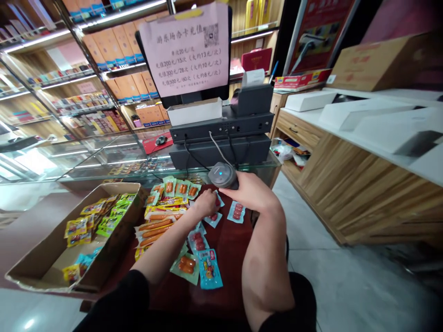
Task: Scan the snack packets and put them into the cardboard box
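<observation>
My right hand (252, 190) is wrapped around a dark handheld barcode scanner (221, 174) with a small blue light on top. Just below it, my left hand (205, 203) pinches a small clear-and-blue sausage packet (218, 198), partly hidden by the fingers. Another packet of red sausages (213, 218) lies right under that hand, and a third packet (237, 211) sits apart to the right. Nearer me are a bright blue packet (210, 269) and a green-edged sausage packet (187, 265). Long sausages in wrappers (154, 230) lie left of my forearm.
An open cardboard box (20, 267) with yellow, green and blue snack packets stands at left. Behind the dark red table (235, 276) are a glass counter (117, 154), a cash register stand with a receipt printer (254, 99), and a pink price sign (187, 50). A wooden cabinet (332, 184) stands at right.
</observation>
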A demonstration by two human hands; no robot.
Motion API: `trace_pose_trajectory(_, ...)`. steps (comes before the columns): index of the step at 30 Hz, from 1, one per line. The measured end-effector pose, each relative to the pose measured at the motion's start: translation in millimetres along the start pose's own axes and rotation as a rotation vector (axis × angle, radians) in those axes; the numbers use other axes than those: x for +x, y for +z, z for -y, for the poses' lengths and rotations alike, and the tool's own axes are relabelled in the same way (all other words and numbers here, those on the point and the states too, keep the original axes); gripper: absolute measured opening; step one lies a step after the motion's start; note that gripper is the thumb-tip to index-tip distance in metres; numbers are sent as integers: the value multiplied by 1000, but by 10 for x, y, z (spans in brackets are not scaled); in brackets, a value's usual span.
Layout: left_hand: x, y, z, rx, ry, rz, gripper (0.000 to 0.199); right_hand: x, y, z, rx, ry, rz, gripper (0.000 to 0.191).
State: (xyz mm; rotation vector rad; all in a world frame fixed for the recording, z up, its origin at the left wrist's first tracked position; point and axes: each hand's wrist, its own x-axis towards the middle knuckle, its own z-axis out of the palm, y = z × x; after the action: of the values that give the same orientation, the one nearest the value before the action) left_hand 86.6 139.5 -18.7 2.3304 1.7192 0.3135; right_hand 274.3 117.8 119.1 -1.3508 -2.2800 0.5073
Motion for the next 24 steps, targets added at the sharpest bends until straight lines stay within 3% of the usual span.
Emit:
trace_pose_trajectory(4,-169,-154,272,-295,-180,-173,21,2,32,29,12,-30,-8,29)
trace_pose_trajectory(8,-460,-295,621,-1038,-533,-456,9,53,100,131,41,-100,42,29)
trace_pose_trajectory(10,-637,-351,770,-1406,-650,-557,3,102,165,211,54,-140,92,29)
trace_pose_trajectory(12,-819,-408,877,-1602,-725,-643,7,159,255,299,79,-194,129,31)
trace_pose_trajectory(16,-1160,-526,962,-1687,-754,-769,13,253,468,481,170,-318,180,38)
trace_pose_trajectory(20,-1428,-620,976,-1578,-573,-786,33,286,618,647,218,-327,279,37)
trace_pose_trajectory(24,-1585,-676,1028,-1508,-492,-816,49,281,671,769,202,-338,300,33)
